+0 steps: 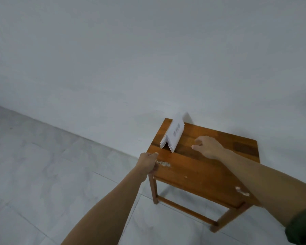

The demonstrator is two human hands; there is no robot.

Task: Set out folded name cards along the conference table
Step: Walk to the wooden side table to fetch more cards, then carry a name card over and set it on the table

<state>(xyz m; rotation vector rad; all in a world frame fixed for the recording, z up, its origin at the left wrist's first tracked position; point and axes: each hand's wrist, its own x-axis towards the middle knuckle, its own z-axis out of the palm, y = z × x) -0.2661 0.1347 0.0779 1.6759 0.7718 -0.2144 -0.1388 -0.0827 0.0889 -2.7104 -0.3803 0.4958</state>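
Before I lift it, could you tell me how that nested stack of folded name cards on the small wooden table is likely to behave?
The stack of name cards looks like thin paper, so probably light and floppy. The sheets sit loosely nested in a tent, so they may slide apart unless pinched at the fold. A push would likely tip it or skid it across the wooden table.

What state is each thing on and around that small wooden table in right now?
Name cards: nested stack, folded, standing tent-wise on the table's far left part.
Wooden table: upright, top chipped in places.
Left hand: gripping the table's left edge.
Right hand: open, over the tabletop beside the cards, holding nothing.
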